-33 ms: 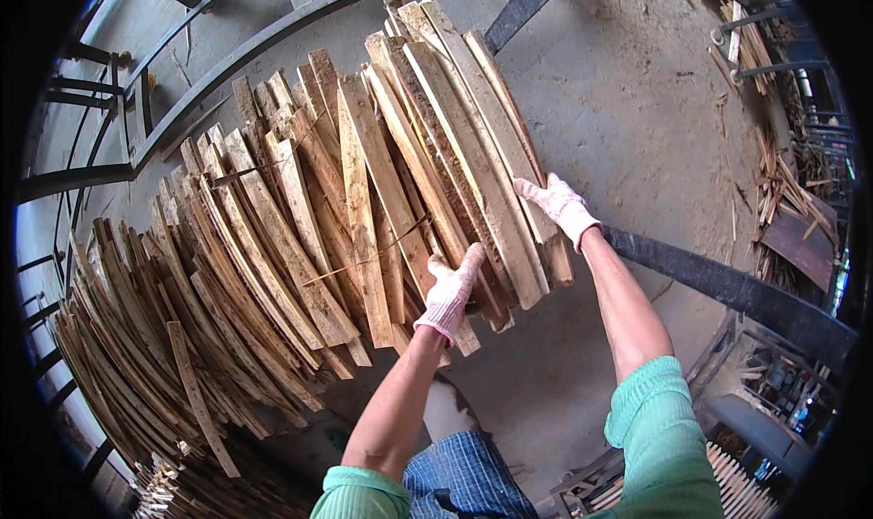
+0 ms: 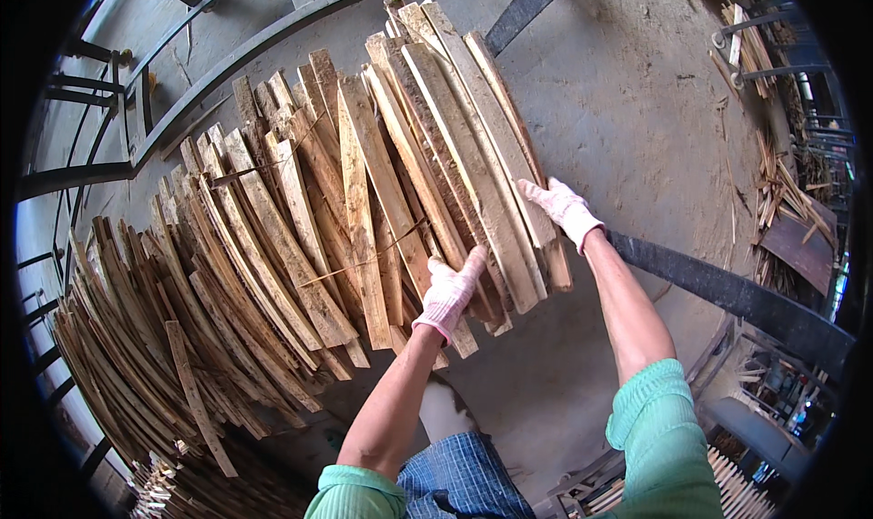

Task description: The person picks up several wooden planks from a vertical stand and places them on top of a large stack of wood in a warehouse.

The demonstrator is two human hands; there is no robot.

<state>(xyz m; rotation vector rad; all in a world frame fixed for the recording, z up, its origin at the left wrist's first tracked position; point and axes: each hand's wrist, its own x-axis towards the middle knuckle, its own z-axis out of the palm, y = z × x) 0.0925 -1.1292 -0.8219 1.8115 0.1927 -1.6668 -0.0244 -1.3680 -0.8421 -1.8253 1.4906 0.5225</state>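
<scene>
A long stack of rough wooden slats (image 2: 375,208) fans across the view, reaching from the lower left to the upper middle. My left hand (image 2: 450,292), in a pale pink knit glove, grips slats at their near ends. Its thumb and one finger show in a spread V, while the other fingers are hidden. On the stack's right side, my gloved right hand (image 2: 562,212) holds the outermost slats, with fingertips over their upper edge and the rest out of sight. A single narrow slat (image 2: 198,401) lies askew across the left part of the stack.
A dark metal bar (image 2: 727,281) runs out to the right from beneath the stack. Metal frames (image 2: 136,164) stand at the upper left. Scrap wood (image 2: 784,196) lies along the right side, and more slats (image 2: 727,483) are at the lower right.
Both hands have shifted very slightly, the right one a little to the right. The slats under them have barely moved.
</scene>
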